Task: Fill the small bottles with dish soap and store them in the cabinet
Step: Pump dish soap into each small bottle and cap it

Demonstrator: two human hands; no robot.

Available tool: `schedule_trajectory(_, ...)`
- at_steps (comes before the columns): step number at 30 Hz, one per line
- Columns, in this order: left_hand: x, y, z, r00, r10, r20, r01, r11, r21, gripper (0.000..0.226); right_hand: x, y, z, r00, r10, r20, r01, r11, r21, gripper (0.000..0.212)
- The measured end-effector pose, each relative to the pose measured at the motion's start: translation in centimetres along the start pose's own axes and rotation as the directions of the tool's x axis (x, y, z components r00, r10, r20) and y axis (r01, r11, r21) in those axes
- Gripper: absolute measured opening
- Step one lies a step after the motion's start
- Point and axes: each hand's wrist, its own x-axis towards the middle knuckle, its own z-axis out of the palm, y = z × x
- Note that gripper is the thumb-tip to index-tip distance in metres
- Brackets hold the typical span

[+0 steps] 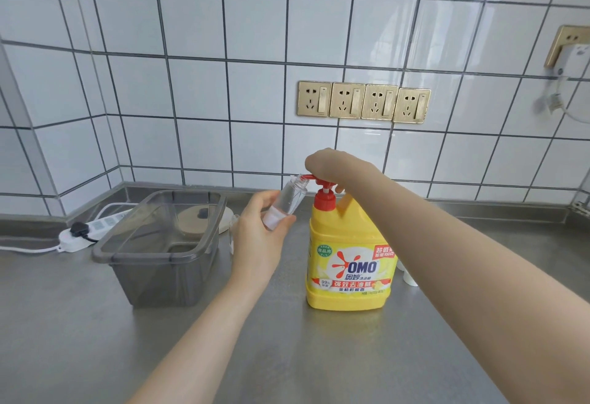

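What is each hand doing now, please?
Left hand: fingers hold the small clear bottle, tilted, at the pump spout.
Right hand: rests on the red pump of the yellow soap bottle; grip unclear.

The counter (287, 355) is looking like dull, brushed metal. The wall tiles (191, 84) are shining white and smooth. The yellow soap jug (349, 263) is looking like glossy plastic, the small bottle (289, 201) clear plastic, the gray bin (159, 253) see-through plastic, the sockets (364, 102) brushed gold.
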Motion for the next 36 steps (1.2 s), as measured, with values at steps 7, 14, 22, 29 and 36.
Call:
schedule_trajectory(7,-0.2,0.5,0.4,0.997,-0.074,0.029,0.077,0.991,-0.112,0.031,0.5,0.1,-1.1,0.969,-0.109,-0.22,0.11,0.994,-0.009,0.022)
schedule_trajectory(14,-0.9,0.6,-0.8,0.992,-0.115,0.052,0.12,0.986,-0.116,0.029,0.4,-0.8,-2.2,0.94,-0.204,-0.274,0.258,0.95,0.176,0.029)
schedule_trajectory(22,-2.8,-0.6,-4.3,0.986,-0.16,0.054,0.165,0.979,-0.117,0.031,-4.2,-2.7,-2.8,0.89,-0.386,-0.243,0.429,0.89,0.158,0.034)
schedule_trajectory(29,-6.9,-4.3,-6.7,0.967,-0.254,0.025,0.255,0.967,-0.017,0.034,-8.1,-4.1,1.2,0.867,-0.464,-0.179,0.487,0.866,0.111,0.031)
schedule_trajectory(36,-9.5,-6.9,-7.7,0.959,-0.281,-0.025,0.281,0.96,-0.014,0.035,-8.1,-1.4,8.7,0.929,-0.364,0.065,0.364,0.931,0.009,0.033)
